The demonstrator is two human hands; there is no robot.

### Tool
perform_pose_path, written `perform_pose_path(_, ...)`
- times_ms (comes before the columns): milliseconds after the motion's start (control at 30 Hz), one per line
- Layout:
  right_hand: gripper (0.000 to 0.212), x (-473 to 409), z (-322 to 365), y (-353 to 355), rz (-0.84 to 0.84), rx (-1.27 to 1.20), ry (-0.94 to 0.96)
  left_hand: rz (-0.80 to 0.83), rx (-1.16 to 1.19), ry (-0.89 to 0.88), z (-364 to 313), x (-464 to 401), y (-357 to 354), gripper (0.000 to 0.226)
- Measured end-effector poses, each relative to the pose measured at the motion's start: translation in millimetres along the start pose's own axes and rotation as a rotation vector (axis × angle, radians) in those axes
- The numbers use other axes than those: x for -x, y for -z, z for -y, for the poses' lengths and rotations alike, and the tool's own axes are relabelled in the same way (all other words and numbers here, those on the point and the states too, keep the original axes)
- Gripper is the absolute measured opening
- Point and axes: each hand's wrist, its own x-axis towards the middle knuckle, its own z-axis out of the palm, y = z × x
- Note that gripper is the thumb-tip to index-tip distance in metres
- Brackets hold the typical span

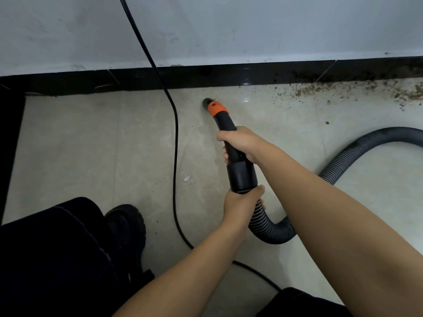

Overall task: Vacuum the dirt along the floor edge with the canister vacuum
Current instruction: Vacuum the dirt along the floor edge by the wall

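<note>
I have both hands on the vacuum's black handle (231, 143). My right hand (240, 144) is wrapped tight around the curved upper part of it, fingers curled under and thumb side toward the wall. My left hand (242, 202) is closed around the spot where the thick black collar (241, 177) meets the ribbed hose (265, 225), thumb lying over the collar's lower rim. The nozzle (208, 102), just past an orange band (217, 108), points down and away from me and sits at the pale tiled floor (91, 145), near the black skirting board (206, 74) but not against it. The dirt (357, 90) is a brown scatter of crumbs along the foot of the skirting, off to the right of the nozzle and well apart from it, thickest toward the right edge, with a few loose specks closer in. The hose loops under my right forearm and curves away across the floor to the right. A thin black cable (175, 133) runs down the grey wall (251, 26), over the skirting and along the floor to the left of the nozzle. My dark shoe (128, 223) and trouser leg (52, 248) are at lower left, and a small white scrap (187, 178) lies on the tile between cable and handle.
</note>
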Motion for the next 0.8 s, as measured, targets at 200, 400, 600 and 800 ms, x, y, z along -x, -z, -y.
perform_pose_path(200,0.013,-6.1,3.9,30.1,-0.22,-0.193,0.01,0.161,-0.207,0.025,-25.8,-16.5,-1.4,0.015)
perform_pose_path(400,0.013,-16.1,12.1,56.2,-0.32,-0.286,0.009,0.254,-0.322,0.034,-49.5,-34.4,-12.6,0.013)
perform_pose_path(600,0.013,-17.4,13.9,33.3,-0.21,-0.153,0.015,0.143,-0.198,0.015,-32.9,-29.3,-7.2,0.014)
perform_pose_path(800,0.011,-19.3,25.2,-16.0,-0.051,-0.03,0.04,0.04,-0.029,-0.021,-28.1,-27.4,19.3,0.018)
